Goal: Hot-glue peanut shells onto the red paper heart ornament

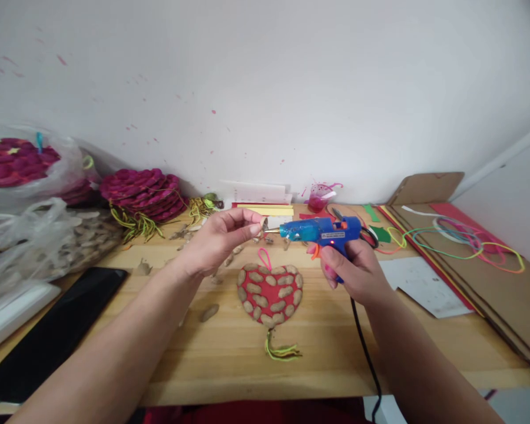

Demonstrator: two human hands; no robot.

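My right hand [355, 268] grips a blue hot-glue gun [320, 231] by its handle, a finger on the orange trigger, its nozzle pointing left. My left hand [223, 235] pinches a small peanut-shell piece [264, 224] right at the nozzle tip. Below both hands, a red heart [270, 293] lies flat on the wooden table [229, 353]. Peanut shells cover the heart, a pink loop sits at its top and a yellow-green tassel [281, 351] hangs from its point.
Loose shells [209, 312] lie near the heart. Magenta woven rounds [143, 191] and plastic bags of shells [48, 241] stand at the left, a black slab [53, 330] in front. Cardboard, coloured cords [463, 241], paper sheets and a pink cup [318, 197] sit at the right and back.
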